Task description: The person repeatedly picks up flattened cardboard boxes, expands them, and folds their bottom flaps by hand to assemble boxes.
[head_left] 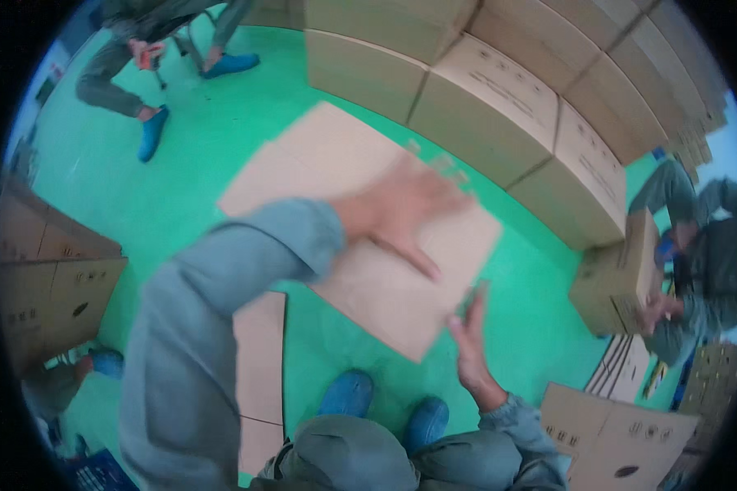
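Green, smooth and a bit shiny, that floor (540, 327) is the biggest thing around you. Next down in size is the wall of brown cartons (483, 106) ahead, all flat faces and crisp edges, with dark seams where the boxes meet.

Then you've got the flat cardboard (385, 315) right in front of you, above the floor and beyond your knees: matte tan, broad and angular, set on a slant, its far left edge stepped. Some small tabs at its far edge are too blurred to make out.

Your left sleeve (188, 327) is soft grey-green cloth, creased at the elbow. Off to your left sits a boxy brown carton (65, 303), and a co-worker on the right has a hand on another upright carton (618, 274). A narrow tan cardboard strip (260, 360) lies by your left knee.

As for your hands, the left hand (409, 204) is spread over the cardboard, fingers fanned, thumb out, pretty blurry. Your right hand (471, 344) is just beside its near right edge, thumb and fingers parted; can't tell if it's touching.

Smallest: your rounded blue clogs (346, 394).
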`<act>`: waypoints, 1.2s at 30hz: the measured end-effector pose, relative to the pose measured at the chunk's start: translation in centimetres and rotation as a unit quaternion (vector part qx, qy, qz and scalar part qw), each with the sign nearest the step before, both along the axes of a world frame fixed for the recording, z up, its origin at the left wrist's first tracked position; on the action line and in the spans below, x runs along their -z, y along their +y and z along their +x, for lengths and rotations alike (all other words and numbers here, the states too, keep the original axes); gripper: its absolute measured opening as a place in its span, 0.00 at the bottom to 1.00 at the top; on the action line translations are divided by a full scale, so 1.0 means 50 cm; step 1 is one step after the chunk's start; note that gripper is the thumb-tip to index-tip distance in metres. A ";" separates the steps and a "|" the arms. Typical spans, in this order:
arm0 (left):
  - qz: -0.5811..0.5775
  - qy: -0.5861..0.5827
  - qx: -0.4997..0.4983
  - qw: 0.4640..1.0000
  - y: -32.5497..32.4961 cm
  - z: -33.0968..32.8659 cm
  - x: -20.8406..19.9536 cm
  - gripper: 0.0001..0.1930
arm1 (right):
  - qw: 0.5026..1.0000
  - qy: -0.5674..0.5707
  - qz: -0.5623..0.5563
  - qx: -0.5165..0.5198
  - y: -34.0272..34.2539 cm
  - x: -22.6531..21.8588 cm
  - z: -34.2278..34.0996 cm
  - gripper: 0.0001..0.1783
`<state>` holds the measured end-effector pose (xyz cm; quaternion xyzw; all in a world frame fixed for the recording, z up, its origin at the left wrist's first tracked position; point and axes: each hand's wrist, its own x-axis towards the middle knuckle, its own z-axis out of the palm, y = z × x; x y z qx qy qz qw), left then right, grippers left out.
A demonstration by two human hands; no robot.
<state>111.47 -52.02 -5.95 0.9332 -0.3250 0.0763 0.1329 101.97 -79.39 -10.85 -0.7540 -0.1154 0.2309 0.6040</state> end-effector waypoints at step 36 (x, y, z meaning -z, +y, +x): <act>0.047 0.254 -0.391 0.884 0.297 -0.508 0.665 0.54 | 0.885 -0.110 -0.256 -0.374 0.046 0.331 0.169 0.12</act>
